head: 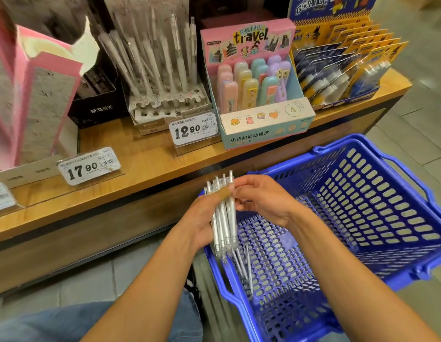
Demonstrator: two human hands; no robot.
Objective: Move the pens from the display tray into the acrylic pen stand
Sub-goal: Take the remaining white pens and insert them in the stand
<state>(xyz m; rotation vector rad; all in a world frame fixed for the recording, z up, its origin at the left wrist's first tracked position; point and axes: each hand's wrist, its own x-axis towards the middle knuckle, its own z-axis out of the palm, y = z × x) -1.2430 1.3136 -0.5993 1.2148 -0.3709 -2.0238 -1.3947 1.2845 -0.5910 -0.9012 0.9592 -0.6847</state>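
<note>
My left hand [198,218] grips a bundle of several white pens [224,218], held upright over the near left corner of a blue basket [362,218]. My right hand [261,201] pinches the upper part of the same bundle from the right. A few more white pens [246,267] lie in the basket's bottom below my hands. On the wooden shelf at the back stands the clear acrylic pen stand [165,104], with several white pens [160,58] upright in its holes; some front holes are vacant.
The wooden shelf [140,164] carries price tags reading 17.90 [88,165] and 12.90 [193,128], a pink box [37,95] at left, a black box [96,104], a "travel" eraser display [259,87] and a yellow-blue card display [342,62]. The basket sits on the floor before the shelf.
</note>
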